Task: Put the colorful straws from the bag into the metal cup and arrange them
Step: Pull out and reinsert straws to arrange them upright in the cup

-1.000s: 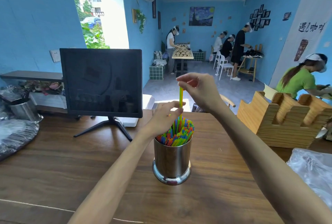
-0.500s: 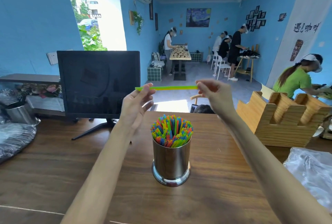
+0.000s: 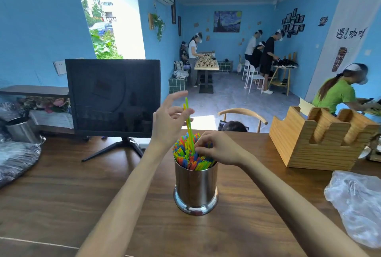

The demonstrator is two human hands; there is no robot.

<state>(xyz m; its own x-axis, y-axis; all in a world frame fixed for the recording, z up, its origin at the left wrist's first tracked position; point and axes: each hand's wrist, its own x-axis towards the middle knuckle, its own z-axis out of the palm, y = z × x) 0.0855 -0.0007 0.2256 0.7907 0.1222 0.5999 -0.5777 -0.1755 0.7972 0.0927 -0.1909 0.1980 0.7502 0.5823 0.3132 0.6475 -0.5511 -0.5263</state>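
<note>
A shiny metal cup [image 3: 195, 186] stands at the middle of the wooden table [image 3: 61, 194], packed with colorful straws [image 3: 184, 154]. A green straw [image 3: 189, 120] with a yellow one beside it stands tall above the bundle, its lower end among the others. My left hand [image 3: 169, 121] is behind and above the cup and pinches the straw's upper part between thumb and fingers, index finger lifted. My right hand [image 3: 218, 149] rests on the cup's top with curled fingers pinching the same straw low down. The clear plastic bag [image 3: 356, 205] lies crumpled at the right.
A dark monitor [image 3: 113, 95] stands behind the cup to the left. A wooden holder [image 3: 321, 139] sits at the back right. At the far left are another metal container [image 3: 20, 130] and a dark plastic sheet [image 3: 14, 157]. Several people work at tables beyond.
The green straw was drawn up out of the cup, held level between both hands, and now stands upright with its lower end in the bundle. My right hand has dropped onto the cup's top.
</note>
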